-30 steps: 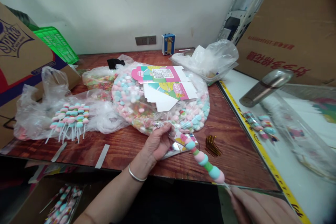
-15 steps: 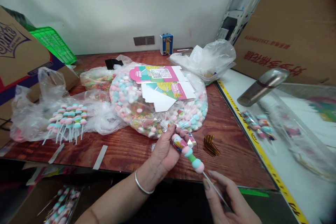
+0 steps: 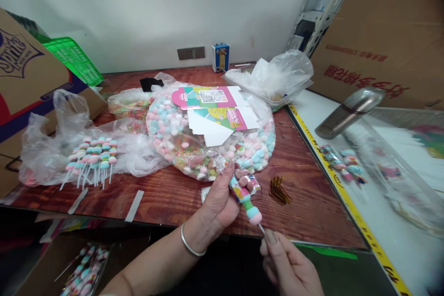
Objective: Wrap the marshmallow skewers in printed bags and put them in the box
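Note:
My left hand [image 3: 220, 201] is closed around a printed clear wrapper [image 3: 238, 191]. The upper part of a marshmallow skewer [image 3: 254, 214], in pink, blue and green, sits inside that wrapper; its lower marshmallows stick out below. My right hand [image 3: 289, 261] pinches the skewer's white stick under the lowest marshmallow. Just beyond my left fingers lies another small printed wrapper [image 3: 255, 184], partly hidden. A bunch of gold twist ties [image 3: 279, 190] rests to the right on the wooden table [image 3: 312, 203].
A large bag of marshmallows [image 3: 166, 125] carries a flattened printed box [image 3: 215, 97]. At left, several bare skewers [image 3: 93, 152] lie on plastic. Wrapped skewers [image 3: 350, 162] and a steel flask [image 3: 350, 113] are on the white right-hand surface. Below the table edge, a carton holds more skewers [image 3: 83, 273].
My right hand has moved up and left along the stick, pushing the skewer further into the wrapper. Fewer marshmallows now stick out. My left hand keeps its hold.

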The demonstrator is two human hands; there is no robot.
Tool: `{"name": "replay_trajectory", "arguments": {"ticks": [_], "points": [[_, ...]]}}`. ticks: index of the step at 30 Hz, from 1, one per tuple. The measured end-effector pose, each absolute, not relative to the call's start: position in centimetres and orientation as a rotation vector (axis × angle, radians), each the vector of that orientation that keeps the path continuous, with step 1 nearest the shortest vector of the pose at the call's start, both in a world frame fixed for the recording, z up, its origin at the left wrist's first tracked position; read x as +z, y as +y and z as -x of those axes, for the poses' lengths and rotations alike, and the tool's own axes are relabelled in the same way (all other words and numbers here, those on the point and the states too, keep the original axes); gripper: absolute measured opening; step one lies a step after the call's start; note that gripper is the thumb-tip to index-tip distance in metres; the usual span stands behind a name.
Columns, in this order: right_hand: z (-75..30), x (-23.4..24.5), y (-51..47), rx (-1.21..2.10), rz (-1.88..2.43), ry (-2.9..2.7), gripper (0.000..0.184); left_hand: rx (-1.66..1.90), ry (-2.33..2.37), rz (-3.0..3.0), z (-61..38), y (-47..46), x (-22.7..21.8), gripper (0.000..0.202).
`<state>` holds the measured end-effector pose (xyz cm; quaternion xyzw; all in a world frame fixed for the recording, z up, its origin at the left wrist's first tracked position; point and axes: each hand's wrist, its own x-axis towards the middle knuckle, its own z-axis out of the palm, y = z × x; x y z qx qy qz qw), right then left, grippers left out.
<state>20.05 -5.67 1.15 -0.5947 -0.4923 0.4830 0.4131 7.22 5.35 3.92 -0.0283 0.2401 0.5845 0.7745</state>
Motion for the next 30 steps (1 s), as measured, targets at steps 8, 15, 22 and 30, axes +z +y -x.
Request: {"name": "replay_trajectory", "arguments": {"ticks": [8, 15, 22, 30], "points": [[-18.2, 1.2, -4.1, 0.605, 1.382, -1.534, 0.017, 1.255, 0.593, -0.081, -8.5, 4.3, 4.3, 0.025], [-18.0, 0.8, -2.5, 0.341, 1.368, -1.606, 0.014, 1.22, 0.559, -0.159, -8.6, 3.6, 3.9, 0.032], [-18.5, 1.4, -2.7, 1.006, 1.449, -1.294, 0.033, 1.235, 0.541, -0.073, -6.9, 5.2, 3.8, 0.022], [-17.7, 0.2, -2.4, 1.638, 1.218, -0.791, 0.045, 1.174, 0.458, -0.108, -8.1, 4.3, 3.3, 0.019]]}}
